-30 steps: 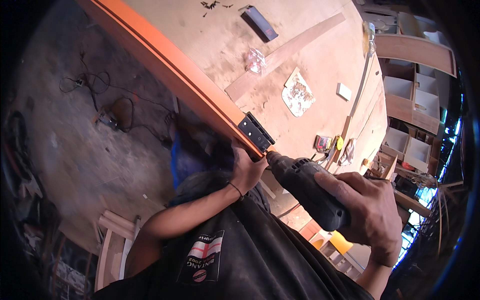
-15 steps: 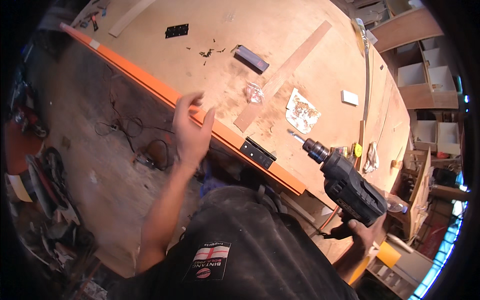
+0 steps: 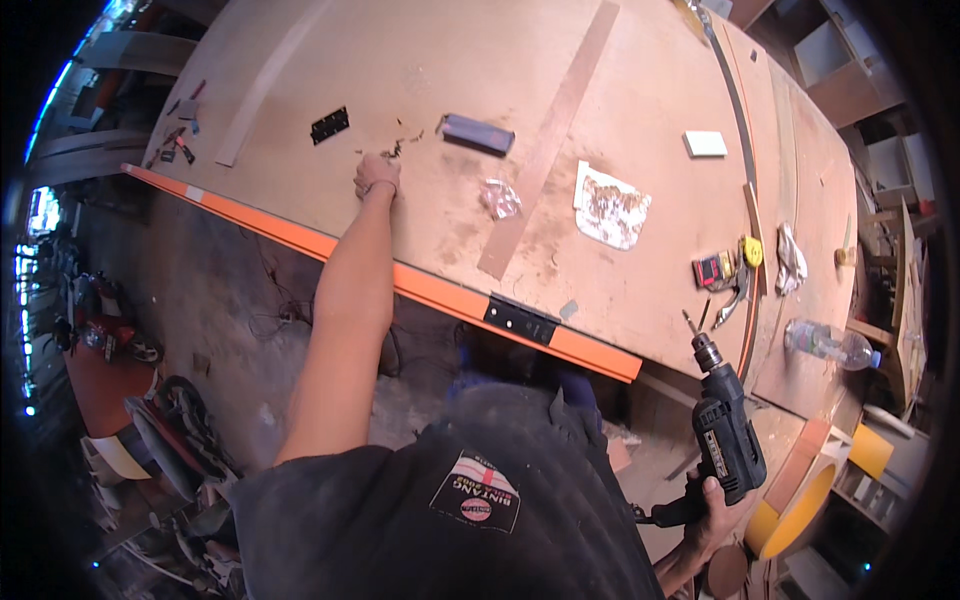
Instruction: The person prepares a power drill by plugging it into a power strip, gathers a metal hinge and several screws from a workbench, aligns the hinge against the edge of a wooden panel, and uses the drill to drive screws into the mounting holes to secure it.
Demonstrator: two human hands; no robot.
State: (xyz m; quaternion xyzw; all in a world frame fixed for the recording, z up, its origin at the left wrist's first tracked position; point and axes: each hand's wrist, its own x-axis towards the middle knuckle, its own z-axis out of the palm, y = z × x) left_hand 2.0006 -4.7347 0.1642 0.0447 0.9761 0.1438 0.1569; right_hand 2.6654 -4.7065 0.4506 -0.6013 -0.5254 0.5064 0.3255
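My left hand reaches across the table to a small pile of dark screws. Its fingers are curled down at the pile's edge, and whatever they pinch is hidden. In my right hand, at the lower right, is a black power drill gripped by its handle, its bit pointing up and away from me. Along the table's near edge lies a long orange bar, with a black hinge set on it. My left forearm crosses over this bar. Another black hinge lies flat left of the screws.
A dark narrow box, a wooden strip, a small plastic bag and a stained white sheet lie mid-table. Towards the right are a tape measure, a white block, a rag and a plastic bottle.
My left hand has gone from above the orange bar forward to the screws, its fingers closing. The drill has dropped lower right, its bit now pointing more upward. The view has turned.
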